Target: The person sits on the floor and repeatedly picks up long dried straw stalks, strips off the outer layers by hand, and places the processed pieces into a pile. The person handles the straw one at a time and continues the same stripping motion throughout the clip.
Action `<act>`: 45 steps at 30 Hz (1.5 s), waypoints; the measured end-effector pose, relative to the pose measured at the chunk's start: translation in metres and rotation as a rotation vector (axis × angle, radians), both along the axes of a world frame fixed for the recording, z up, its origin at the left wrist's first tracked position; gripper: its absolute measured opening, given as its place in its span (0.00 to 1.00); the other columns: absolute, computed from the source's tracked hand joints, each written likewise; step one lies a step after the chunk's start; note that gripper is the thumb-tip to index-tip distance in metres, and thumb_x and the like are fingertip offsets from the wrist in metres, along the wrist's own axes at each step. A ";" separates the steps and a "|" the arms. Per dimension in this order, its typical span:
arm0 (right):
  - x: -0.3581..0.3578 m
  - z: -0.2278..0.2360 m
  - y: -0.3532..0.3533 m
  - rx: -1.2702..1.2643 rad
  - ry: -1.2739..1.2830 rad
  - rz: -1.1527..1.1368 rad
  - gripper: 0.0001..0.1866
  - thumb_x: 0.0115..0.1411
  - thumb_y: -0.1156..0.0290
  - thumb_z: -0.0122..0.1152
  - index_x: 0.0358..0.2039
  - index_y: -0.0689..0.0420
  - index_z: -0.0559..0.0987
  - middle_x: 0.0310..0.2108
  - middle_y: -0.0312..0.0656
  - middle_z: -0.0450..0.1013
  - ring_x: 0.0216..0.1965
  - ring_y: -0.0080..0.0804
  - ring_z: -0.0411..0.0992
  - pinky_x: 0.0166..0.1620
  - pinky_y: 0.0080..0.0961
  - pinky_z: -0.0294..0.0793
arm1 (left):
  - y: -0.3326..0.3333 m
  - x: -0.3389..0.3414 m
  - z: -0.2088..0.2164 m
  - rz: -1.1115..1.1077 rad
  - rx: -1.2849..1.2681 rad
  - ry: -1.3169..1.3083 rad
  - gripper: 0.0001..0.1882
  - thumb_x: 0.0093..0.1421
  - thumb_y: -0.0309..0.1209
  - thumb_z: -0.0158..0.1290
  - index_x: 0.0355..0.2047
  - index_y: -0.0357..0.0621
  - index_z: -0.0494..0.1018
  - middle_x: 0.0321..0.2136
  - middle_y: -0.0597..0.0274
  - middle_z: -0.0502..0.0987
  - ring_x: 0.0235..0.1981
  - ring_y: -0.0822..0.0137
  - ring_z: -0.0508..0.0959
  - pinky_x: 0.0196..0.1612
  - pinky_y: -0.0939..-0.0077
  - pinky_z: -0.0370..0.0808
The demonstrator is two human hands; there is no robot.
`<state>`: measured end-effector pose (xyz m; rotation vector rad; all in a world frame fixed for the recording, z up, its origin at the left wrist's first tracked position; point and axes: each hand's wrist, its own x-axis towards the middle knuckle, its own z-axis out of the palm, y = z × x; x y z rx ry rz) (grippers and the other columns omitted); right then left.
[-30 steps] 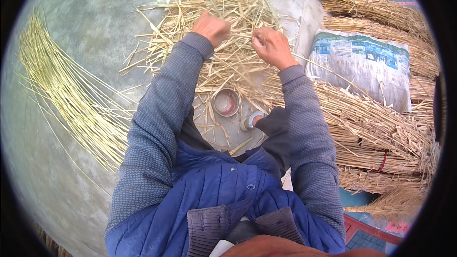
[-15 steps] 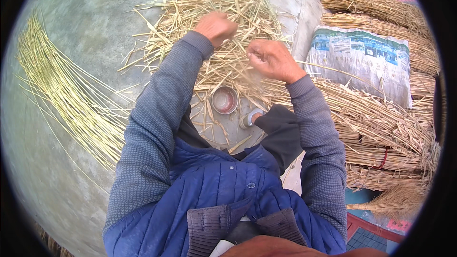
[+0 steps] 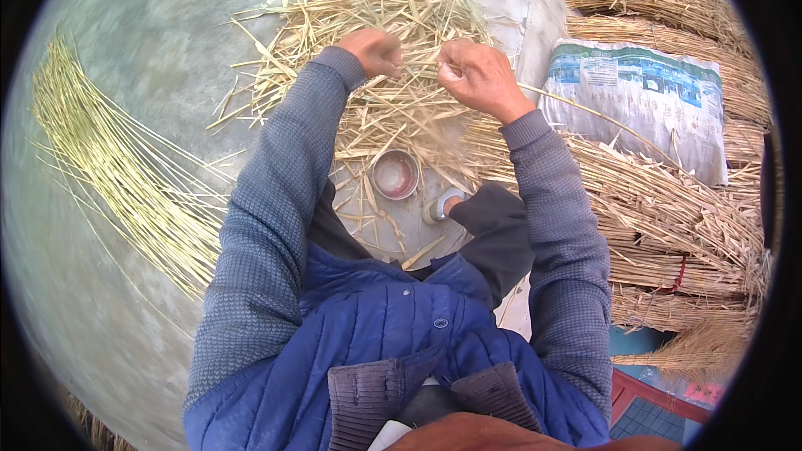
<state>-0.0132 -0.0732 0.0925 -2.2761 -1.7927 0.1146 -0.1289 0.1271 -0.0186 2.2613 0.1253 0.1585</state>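
My right hand [image 3: 483, 75] is closed on a long thin stalk [image 3: 585, 108], whose tail runs out past my wrist to the right, over the edge of the white sack. To its left, a small gap away, my left hand [image 3: 372, 52] is closed with its fingers bent inward; anything inside them is hidden. Both hands hover over a loose heap of dry, straw-coloured husks and leaves [image 3: 418, 121]. Below them on the ground stands a small round metal bowl [image 3: 394, 174], reddish inside.
Slim greenish-yellow stalks [image 3: 125, 163] lie fanned out at the left. Thick bundles of dry stalks [image 3: 668, 209] fill the right side, with a white and blue sack [image 3: 639, 108] on them. A brush-like broom head [image 3: 689, 355] sits at lower right. My shoe [image 3: 434, 208] is beside the bowl.
My hands have moved slightly farther apart and away from me. The stalk in my right hand has shifted a little, and my view has turned slightly.
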 end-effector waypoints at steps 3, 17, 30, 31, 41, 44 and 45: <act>0.006 -0.024 -0.017 -0.245 -0.236 0.025 0.08 0.49 0.66 0.58 0.23 0.57 0.76 0.23 0.50 0.75 0.29 0.50 0.76 0.33 0.46 0.75 | 0.000 0.009 -0.006 0.058 0.432 0.025 0.09 0.49 0.32 0.65 0.26 0.44 0.76 0.22 0.57 0.78 0.28 0.56 0.79 0.32 0.62 0.74; -0.026 -0.093 -0.028 0.067 -0.337 0.093 0.10 0.48 0.79 0.57 0.34 0.58 0.79 0.33 0.47 0.76 0.39 0.47 0.76 0.41 0.42 0.74 | -0.081 0.058 0.029 -0.100 -0.135 -0.140 0.19 0.60 0.45 0.61 0.38 0.40 0.82 0.30 0.54 0.83 0.31 0.62 0.81 0.37 0.67 0.77; -0.059 -0.115 -0.051 -0.166 -0.092 0.162 0.19 0.61 0.72 0.54 0.53 0.59 0.76 0.52 0.50 0.74 0.56 0.45 0.72 0.61 0.43 0.67 | -0.122 0.087 0.012 -0.367 0.099 -0.104 0.09 0.56 0.33 0.63 0.35 0.42 0.81 0.29 0.58 0.83 0.33 0.63 0.82 0.38 0.67 0.77; -0.059 -0.110 -0.059 -0.177 -0.143 0.213 0.18 0.60 0.72 0.56 0.51 0.59 0.77 0.49 0.49 0.77 0.53 0.44 0.74 0.59 0.43 0.70 | -0.115 0.087 0.012 -0.308 0.167 -0.092 0.09 0.57 0.33 0.62 0.34 0.43 0.81 0.29 0.58 0.83 0.33 0.62 0.83 0.38 0.66 0.78; 0.067 -0.055 -0.176 1.079 1.137 -0.612 0.16 0.64 0.66 0.66 0.47 0.63 0.77 0.41 0.43 0.79 0.38 0.26 0.78 0.37 0.20 0.77 | -0.039 0.054 0.006 -0.115 0.272 0.124 0.07 0.56 0.33 0.61 0.32 0.43 0.80 0.28 0.57 0.82 0.32 0.60 0.82 0.36 0.64 0.77; 0.089 -0.056 -0.177 1.037 1.109 -0.648 0.14 0.64 0.66 0.66 0.44 0.62 0.77 0.36 0.44 0.80 0.35 0.27 0.79 0.35 0.19 0.78 | -0.030 0.047 -0.002 -0.108 0.179 0.141 0.06 0.57 0.31 0.62 0.32 0.42 0.80 0.27 0.60 0.82 0.31 0.62 0.82 0.36 0.66 0.77; 0.092 -0.058 -0.173 0.994 1.100 -0.703 0.14 0.64 0.66 0.66 0.43 0.62 0.77 0.35 0.44 0.80 0.34 0.27 0.79 0.35 0.19 0.78 | -0.029 0.047 -0.006 -0.130 0.073 0.120 0.06 0.57 0.30 0.62 0.33 0.41 0.80 0.27 0.61 0.82 0.31 0.64 0.81 0.35 0.67 0.77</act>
